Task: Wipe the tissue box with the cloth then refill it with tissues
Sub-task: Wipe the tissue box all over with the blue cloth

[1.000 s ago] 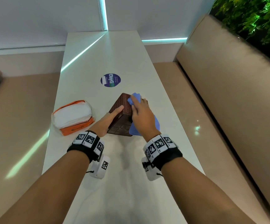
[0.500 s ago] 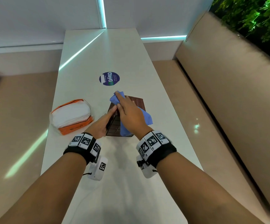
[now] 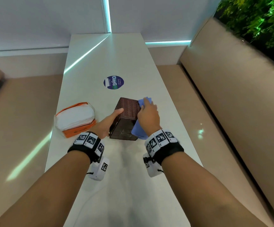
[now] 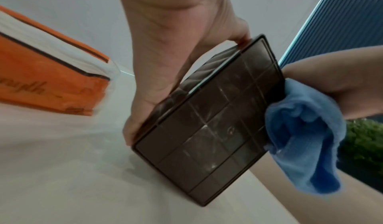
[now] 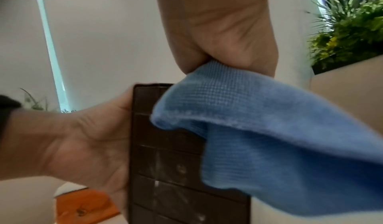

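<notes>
A dark brown woven tissue box stands tipped on the white table, its gridded underside facing me. My left hand grips its left side, thumb on top. My right hand holds a blue cloth against the box's right side; the cloth hangs down from the palm and covers part of the box. An orange and white pack of tissues lies on the table left of the box.
A round dark blue sticker sits on the table beyond the box. Beige benches run along both sides of the table. Green plants stand behind the right bench. A white wall closes the far end.
My right hand with the cloth swept from the box's left top edge over to its right side. The box was turned, so its woven face now shows on top.
</notes>
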`<state>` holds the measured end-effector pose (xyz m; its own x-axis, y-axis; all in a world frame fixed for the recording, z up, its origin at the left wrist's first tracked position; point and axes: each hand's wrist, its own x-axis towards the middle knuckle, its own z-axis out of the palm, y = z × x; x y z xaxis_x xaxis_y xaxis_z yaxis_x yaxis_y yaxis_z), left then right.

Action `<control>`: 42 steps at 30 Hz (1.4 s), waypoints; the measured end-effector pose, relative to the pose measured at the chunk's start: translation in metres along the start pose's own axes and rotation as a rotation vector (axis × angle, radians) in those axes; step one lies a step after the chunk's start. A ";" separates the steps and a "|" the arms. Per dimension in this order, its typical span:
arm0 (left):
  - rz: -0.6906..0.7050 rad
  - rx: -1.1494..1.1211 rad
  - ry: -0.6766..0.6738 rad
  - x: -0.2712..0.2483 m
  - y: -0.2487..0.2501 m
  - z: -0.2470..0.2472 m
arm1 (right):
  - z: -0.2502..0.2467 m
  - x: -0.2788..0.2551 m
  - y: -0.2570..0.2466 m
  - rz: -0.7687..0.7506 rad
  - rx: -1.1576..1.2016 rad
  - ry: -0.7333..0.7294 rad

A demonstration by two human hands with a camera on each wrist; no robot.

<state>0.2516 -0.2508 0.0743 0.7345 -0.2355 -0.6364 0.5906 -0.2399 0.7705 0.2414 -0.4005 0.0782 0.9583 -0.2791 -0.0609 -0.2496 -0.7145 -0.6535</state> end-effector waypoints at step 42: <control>0.188 -0.349 -0.332 0.000 -0.009 -0.024 | -0.020 -0.001 0.083 0.316 1.295 -0.365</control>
<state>0.2539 -0.2257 0.0682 0.7267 -0.5443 -0.4192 0.5764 0.1510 0.8031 0.2165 -0.4723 0.0392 0.9177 0.0099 -0.3971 -0.3478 0.5031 -0.7911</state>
